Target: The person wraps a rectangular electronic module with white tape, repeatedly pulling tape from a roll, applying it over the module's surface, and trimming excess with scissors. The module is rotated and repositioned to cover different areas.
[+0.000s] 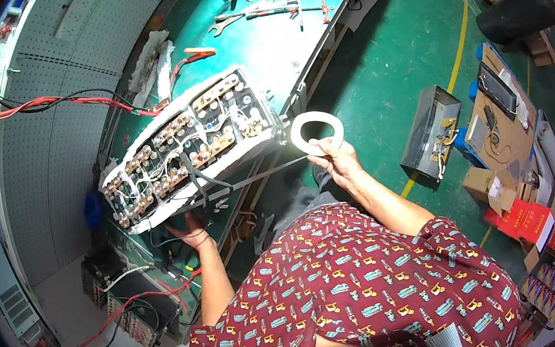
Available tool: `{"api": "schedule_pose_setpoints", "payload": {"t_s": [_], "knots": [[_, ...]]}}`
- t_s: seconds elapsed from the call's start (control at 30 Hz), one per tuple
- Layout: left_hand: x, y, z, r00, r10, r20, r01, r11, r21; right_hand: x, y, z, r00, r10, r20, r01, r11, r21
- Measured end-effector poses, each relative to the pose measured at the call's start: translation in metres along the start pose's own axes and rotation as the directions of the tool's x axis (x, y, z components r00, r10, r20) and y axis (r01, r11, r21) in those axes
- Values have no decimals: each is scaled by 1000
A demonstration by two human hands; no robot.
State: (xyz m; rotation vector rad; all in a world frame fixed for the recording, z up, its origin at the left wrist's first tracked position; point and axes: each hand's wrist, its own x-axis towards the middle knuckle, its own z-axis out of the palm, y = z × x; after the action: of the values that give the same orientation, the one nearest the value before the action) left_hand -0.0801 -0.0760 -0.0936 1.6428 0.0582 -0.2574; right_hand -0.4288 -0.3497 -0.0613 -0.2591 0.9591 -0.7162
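Lying on the long green workbench [274, 46], a white-cased battery pack with copper terminals and dark wiring [189, 147] is steadied at its near edge by the left hand [190, 230], spread flat. The right hand [336, 161], pinched shut, holds a white tape roll [316, 132] clear, its strip stretched taut to the pack, presumably for wrapping.

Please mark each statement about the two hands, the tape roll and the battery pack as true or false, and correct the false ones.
1. The right hand holds a white tape roll. True.
2. The left hand rests on the green floor. False: it is pressed against the near edge of the battery pack.
3. A strip of tape runs from the roll to the pack. True.
4. The battery pack lies on the floor. False: it sits on the green workbench.
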Motion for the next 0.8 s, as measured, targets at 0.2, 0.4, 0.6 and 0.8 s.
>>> {"api": "schedule_pose_setpoints", "payload": {"t_s": [0.2,0.4,0.6,0.8], "knots": [[-66,-12,-16,904,-355,239,281,913,296,36,-54,-24,975,-202,-94,206,978,41],[-121,18,-31,770,-464,438,150,799,583,89,-90,21,972,-227,60,227,974,10],[-154,165,31,696,-266,667,-375,658,653,165,-121,96,975,-131,180,142,989,-51],[-72,280,282,443,170,880,-816,484,318,248,-130,151,884,44,465,33,987,-157]]}}
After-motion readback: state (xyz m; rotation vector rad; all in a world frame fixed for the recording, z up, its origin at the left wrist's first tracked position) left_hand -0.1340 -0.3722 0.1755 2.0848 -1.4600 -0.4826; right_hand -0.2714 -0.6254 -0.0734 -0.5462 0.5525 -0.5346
